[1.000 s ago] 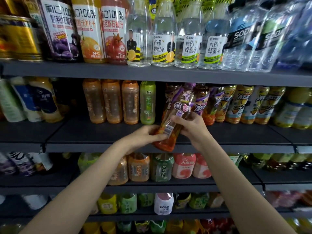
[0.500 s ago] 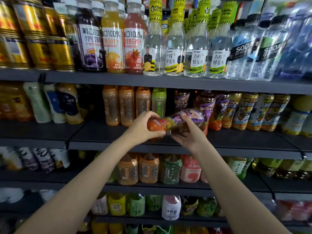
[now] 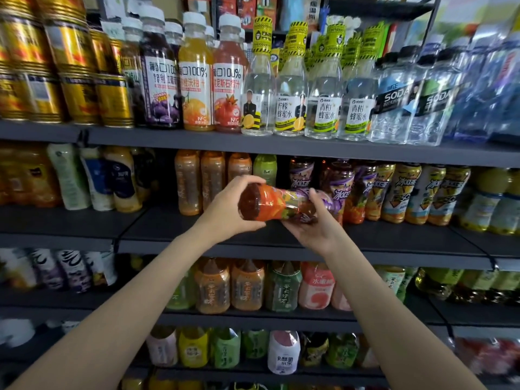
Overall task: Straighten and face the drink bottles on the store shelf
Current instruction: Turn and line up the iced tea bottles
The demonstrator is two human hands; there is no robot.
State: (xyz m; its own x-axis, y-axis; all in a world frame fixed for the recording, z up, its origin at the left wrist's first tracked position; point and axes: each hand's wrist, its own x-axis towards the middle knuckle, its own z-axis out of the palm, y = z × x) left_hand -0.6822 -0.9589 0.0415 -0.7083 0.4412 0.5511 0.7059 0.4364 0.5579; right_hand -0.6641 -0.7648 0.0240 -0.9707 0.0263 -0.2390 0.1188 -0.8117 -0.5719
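Note:
An iced tea bottle [image 3: 277, 202] with a purple and orange label lies almost level in front of the second shelf [image 3: 281, 243], its dark base turned toward me. My left hand [image 3: 228, 209] grips the base end, fingers curled over the top and thumb beneath. My right hand [image 3: 315, 223] cups the bottle's middle from below, thumb across the label. Its cap end is hidden behind my right hand. Behind it stand matching purple-label tea bottles [image 3: 342, 190] in a row.
Orange tea bottles [image 3: 197, 184] and a green one [image 3: 264, 168] stand left of the gap. Yellow-label tea bottles [image 3: 405, 192] fill the right. Juice bottles [image 3: 195, 77], honey water [image 3: 289, 88], soda water [image 3: 394, 99] and gold cans [image 3: 70, 77] line the shelf above. Lower shelves hold more bottles.
The bottle has been tipped from leaning upright to nearly level, base swinging toward me. My left hand moved from its side to around its base. My view lifted toward the upper shelf.

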